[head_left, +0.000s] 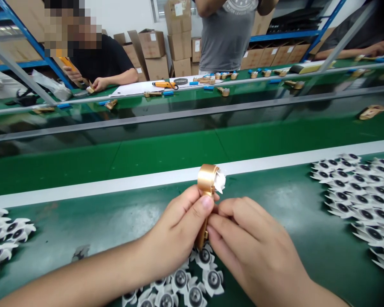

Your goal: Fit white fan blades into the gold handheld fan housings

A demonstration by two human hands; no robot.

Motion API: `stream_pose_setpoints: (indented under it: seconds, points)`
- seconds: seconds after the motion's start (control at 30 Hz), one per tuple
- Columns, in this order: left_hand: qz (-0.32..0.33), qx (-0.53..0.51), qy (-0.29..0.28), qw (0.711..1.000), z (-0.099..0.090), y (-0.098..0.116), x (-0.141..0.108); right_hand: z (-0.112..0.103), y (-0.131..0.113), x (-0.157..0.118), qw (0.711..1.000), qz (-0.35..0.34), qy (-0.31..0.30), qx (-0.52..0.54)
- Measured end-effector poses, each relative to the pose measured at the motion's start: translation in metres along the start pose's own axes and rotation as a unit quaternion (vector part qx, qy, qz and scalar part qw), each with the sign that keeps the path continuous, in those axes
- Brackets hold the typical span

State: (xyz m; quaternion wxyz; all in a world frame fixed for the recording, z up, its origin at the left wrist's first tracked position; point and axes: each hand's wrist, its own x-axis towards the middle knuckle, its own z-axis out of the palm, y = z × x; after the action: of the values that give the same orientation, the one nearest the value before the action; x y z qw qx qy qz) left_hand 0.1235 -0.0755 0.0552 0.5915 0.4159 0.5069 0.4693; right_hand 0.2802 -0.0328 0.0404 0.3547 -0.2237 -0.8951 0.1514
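Observation:
A gold-coloured housing (206, 178) with a round head and a narrow handle is held upright in front of me. White fan blades (220, 182) stick out of the right side of its head. My left hand (187, 215) grips the neck, its thumb lying across the front. My right hand (249, 234) is closed against the right side of the handle, fingertips pressed together; whatever they may pinch is hidden. Below the hands, several white fan wheels (180, 279) with dark hubs lie on the green table (115, 221).
Many white fan wheels (365, 192) lie in rows at the right, more (0, 232) at the left edge. Beyond a white strip (115, 184) runs a green belt (166, 147). People stand or sit across it, near gold parts (225, 91) and metal bars.

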Motion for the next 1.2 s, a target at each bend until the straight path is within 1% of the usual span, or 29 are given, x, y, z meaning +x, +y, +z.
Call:
stream_pose_setpoints:
  seconds: [0.17, 0.33, 0.4, 0.5, 0.63, 0.7, 0.77, 0.83, 0.93, 1.07, 1.2]
  points:
    - [-0.007, -0.016, -0.023, 1.0, -0.001, 0.0, -0.001, 0.003, 0.002, 0.0, 1.0, -0.005, 0.02, 0.007]
    - [-0.048, -0.089, -0.043, 0.994, -0.008, 0.002, 0.004, -0.008, 0.002, 0.006, 0.997, 0.012, 0.062, 0.035]
    - [-0.047, -0.128, -0.062, 0.989, -0.011, 0.001, 0.007, -0.015, 0.002, 0.007, 0.996, 0.014, 0.076, 0.034]
    - [-0.045, -0.18, -0.105, 0.977, -0.014, 0.0, 0.011, -0.021, 0.004, 0.008, 0.996, 0.02, 0.08, 0.039]
    - [-0.051, -0.208, -0.152, 0.965, -0.017, -0.001, 0.012, -0.024, 0.004, 0.009, 0.995, 0.03, 0.08, 0.059]
    - [-0.052, -0.212, -0.173, 0.96, -0.019, -0.001, 0.012, -0.024, 0.003, 0.011, 0.994, 0.022, 0.082, 0.074]
    - [-0.053, -0.214, -0.178, 0.959, -0.019, -0.001, 0.012, -0.024, 0.001, 0.012, 0.992, 0.009, 0.083, 0.093]
    - [-0.058, -0.219, -0.171, 0.959, -0.02, 0.0, 0.012, -0.023, 0.0, 0.012, 0.99, 0.001, 0.088, 0.113]
    - [-0.069, -0.229, -0.16, 0.958, -0.02, 0.0, 0.012, -0.022, -0.001, 0.01, 0.985, 0.003, 0.1, 0.139]
    - [-0.073, -0.247, -0.172, 0.951, -0.021, 0.0, 0.012, -0.019, 0.002, 0.007, 0.982, 0.002, 0.1, 0.158]
    - [-0.067, -0.275, -0.183, 0.942, -0.021, 0.0, 0.013, -0.018, 0.004, 0.007, 0.983, 0.0, 0.087, 0.164]
